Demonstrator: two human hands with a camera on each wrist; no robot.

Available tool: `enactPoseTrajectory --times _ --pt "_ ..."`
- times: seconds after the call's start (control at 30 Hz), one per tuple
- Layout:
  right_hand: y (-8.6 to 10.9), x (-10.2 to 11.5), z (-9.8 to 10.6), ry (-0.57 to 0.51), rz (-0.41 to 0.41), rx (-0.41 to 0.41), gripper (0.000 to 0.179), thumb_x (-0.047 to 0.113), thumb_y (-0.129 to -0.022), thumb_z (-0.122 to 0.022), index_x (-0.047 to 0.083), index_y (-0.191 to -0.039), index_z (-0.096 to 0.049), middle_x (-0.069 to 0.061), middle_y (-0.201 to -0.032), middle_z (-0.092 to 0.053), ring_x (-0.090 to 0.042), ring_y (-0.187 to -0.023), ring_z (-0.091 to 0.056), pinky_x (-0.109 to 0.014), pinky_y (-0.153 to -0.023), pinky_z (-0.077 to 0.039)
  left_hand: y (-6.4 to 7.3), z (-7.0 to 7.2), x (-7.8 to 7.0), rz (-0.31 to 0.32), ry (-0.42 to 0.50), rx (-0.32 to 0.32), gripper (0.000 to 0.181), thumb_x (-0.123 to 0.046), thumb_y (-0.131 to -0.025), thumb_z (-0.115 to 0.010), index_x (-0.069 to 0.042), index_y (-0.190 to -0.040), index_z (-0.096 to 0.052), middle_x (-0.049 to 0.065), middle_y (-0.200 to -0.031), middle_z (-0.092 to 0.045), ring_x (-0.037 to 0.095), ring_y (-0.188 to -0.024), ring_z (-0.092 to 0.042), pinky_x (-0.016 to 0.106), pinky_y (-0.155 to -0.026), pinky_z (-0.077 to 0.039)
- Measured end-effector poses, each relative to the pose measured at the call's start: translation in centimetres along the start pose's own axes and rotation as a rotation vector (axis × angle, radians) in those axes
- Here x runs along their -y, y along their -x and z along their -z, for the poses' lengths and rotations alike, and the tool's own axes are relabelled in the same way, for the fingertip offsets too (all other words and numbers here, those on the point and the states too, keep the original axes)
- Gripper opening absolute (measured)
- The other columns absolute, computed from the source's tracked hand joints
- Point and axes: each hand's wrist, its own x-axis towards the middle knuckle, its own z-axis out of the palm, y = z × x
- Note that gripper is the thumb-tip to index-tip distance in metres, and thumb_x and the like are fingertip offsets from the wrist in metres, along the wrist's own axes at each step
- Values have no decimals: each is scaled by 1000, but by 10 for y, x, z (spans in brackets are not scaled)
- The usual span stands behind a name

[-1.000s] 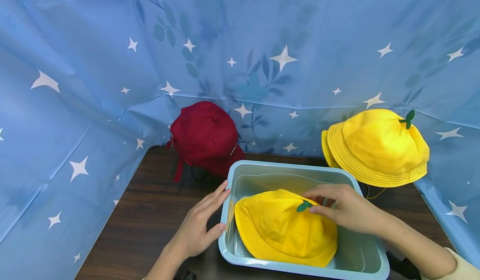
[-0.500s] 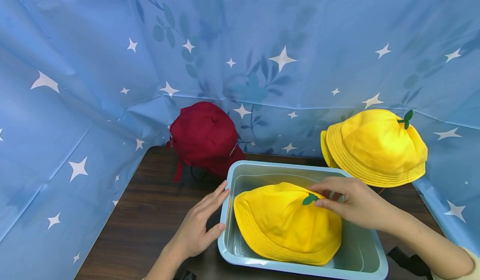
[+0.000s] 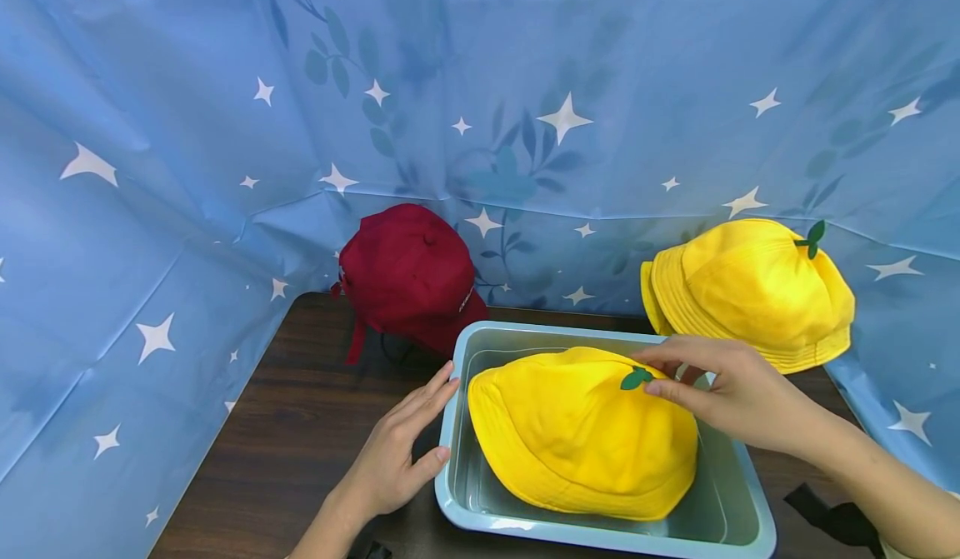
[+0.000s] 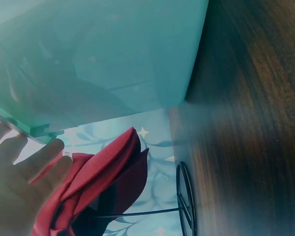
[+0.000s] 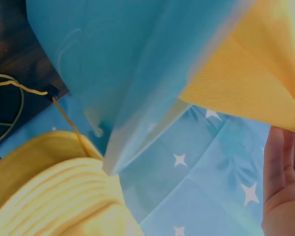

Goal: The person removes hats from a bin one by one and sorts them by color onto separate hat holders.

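My right hand [image 3: 731,388] pinches the crown of a yellow bucket hat [image 3: 577,434] beside its green leaf tab [image 3: 636,378]. The hat hangs partly within a light blue plastic tub [image 3: 600,542], its crown up near the rim level. In the right wrist view the fingers meet the yellow cloth [image 5: 250,88] above the tub's edge. With fingers straight, my left hand [image 3: 397,451] rests against the tub's left side. Behind that hand, the left wrist view shows a red cap [image 4: 103,182] on a black wire stand [image 4: 184,196].
The red baseball cap [image 3: 408,272] stands behind the tub on the left. A second yellow bucket hat [image 3: 757,292] stands at the back right. Under everything is a dark wood table [image 3: 247,442], with a blue starred cloth [image 3: 480,84] hanging behind and at the sides.
My right hand has risen and shifted right, drawing the yellow bucket hat upward inside the tub. My left hand has stayed at the tub's side.
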Motion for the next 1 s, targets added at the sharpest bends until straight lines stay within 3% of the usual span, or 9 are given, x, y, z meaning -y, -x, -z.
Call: enactPoseTrajectory --times 0.63,0.7,0.8,0.87,1.0 --pt "-4 9 28 39 52 -76 59 -17 -68 -86 16 -117 -76 16 -99 -71 0 -81 -60 -14 -70 -55 0 2 -1 5 -8 2 68 -22 -96 -59 -8 -160 -43 7 -169 -34 26 -146 -47 58 -108 -48" --pt "-4 9 29 30 70 -92 51 -10 -73 -87 15 -116 -76 14 -98 -72 0 -82 -60 -13 -70 -54 0 2 -1 10 -8 6 68 -23 -96 -59 -8 -160 -42 7 -169 -34 25 -146 -47 58 -108 -48" --pt "-4 7 31 3 101 -117 29 13 -88 -84 12 -115 -77 9 -95 -72 -2 -81 -60 -12 -70 -54 0 1 -2 14 -6 9 67 -24 -97 -59 -8 -160 -43 6 -169 -34 26 -146 -47 59 -107 -48" --pt "-4 7 32 -6 109 -131 29 26 -91 -79 9 -115 -77 6 -93 -72 -3 -81 -60 -12 -70 -54 0 1 -2 15 -2 9 67 -23 -97 -59 -8 -160 -43 7 -169 -34 26 -146 -48 59 -107 -49" --pt "-6 8 37 38 90 -130 30 21 -87 -83 9 -114 -77 9 -92 -71 -2 -80 -60 -11 -70 -53 0 1 -3 15 2 6 67 -23 -97 -59 -7 -159 -44 7 -169 -34 26 -145 -48 58 -107 -49"
